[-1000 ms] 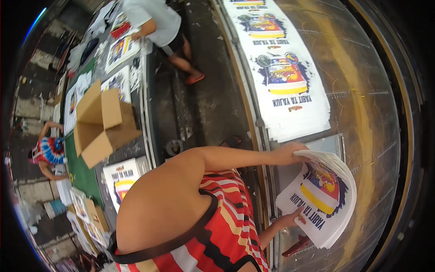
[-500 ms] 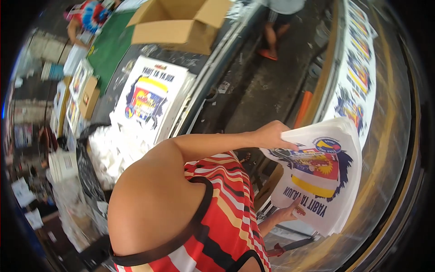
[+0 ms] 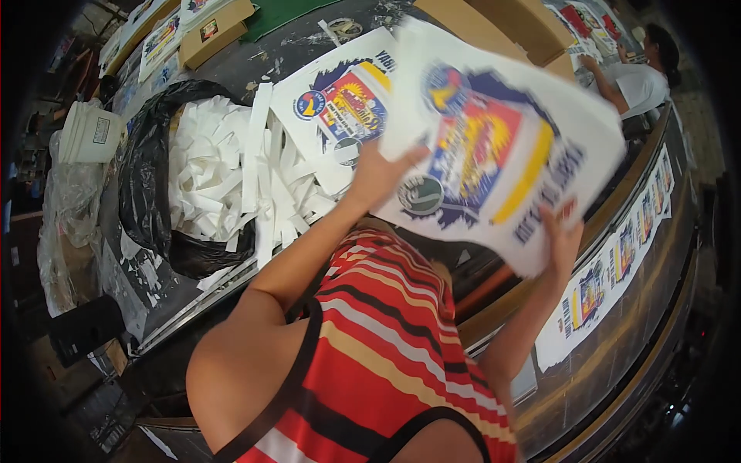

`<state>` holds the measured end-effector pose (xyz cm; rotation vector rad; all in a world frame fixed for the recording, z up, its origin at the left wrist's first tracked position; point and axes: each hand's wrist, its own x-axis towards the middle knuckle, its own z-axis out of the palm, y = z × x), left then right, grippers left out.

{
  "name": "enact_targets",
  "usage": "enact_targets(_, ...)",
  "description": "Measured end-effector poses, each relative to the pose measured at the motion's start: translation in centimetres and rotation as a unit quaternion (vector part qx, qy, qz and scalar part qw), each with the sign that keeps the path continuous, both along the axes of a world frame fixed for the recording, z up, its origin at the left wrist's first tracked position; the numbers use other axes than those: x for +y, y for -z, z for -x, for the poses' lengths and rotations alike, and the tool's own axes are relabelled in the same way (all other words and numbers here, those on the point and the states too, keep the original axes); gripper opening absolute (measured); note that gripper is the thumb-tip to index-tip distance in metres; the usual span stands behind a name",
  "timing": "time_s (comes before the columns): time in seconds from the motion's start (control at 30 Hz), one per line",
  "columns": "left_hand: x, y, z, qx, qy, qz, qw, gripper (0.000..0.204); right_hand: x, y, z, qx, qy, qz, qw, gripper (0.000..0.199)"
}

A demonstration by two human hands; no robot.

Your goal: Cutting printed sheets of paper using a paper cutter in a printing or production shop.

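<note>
I hold a stack of white printed sheets [image 3: 494, 147] in the air in front of me; the top one bears a blue, red and yellow picture. My left hand [image 3: 378, 174] grips the stack's left edge. My right hand [image 3: 561, 235] grips its lower right edge. Below the stack, on the dark table [image 3: 255, 58], lies another pile of printed sheets [image 3: 336, 100] with the same picture.
A black bag [image 3: 154, 177] full of white paper strips [image 3: 224, 170] sits at my left. Cardboard boxes [image 3: 216, 31] stand beyond. A long bench [image 3: 617, 309] at right carries a row of prints [image 3: 610, 270]. Another person [image 3: 633, 77] works at the far right.
I have turned left from the long bench toward the dark table, carrying the stack of sheets in both hands; it now hangs over the pile of prints.
</note>
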<state>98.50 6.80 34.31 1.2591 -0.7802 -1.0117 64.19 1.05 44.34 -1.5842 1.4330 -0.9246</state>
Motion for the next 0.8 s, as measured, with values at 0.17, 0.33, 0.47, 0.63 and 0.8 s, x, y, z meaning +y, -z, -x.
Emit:
enact_targets(0.17,0.4,0.1,-10.4,-0.108,-0.187,0.000,0.976,0.047,-11.4,-3.3,-14.8,0.093,-0.148,-0.020,0.984,0.055)
enact_targets(0.33,1.1,-1.5,-15.8,0.067,-0.263,-0.023,0.962,0.059,-16.3,-6.8,-25.4,0.007,-0.254,-0.035,0.967,0.043)
enact_targets(0.47,1.8,1.7,-14.5,0.111,-0.302,-0.067,0.945,0.057,-22.0,-1.9,-27.9,-0.008,-0.279,-0.061,0.958,0.024)
enact_targets(0.63,-0.7,13.7,-10.2,-0.123,-0.242,-0.411,0.870,0.067,-28.7,13.8,-27.3,0.219,-0.400,-0.117,0.882,0.076)
enact_targets(0.8,-0.6,16.7,-8.9,0.045,-0.331,-0.281,0.900,0.056,-31.3,20.9,-25.4,0.093,-0.345,-0.312,0.881,0.066)
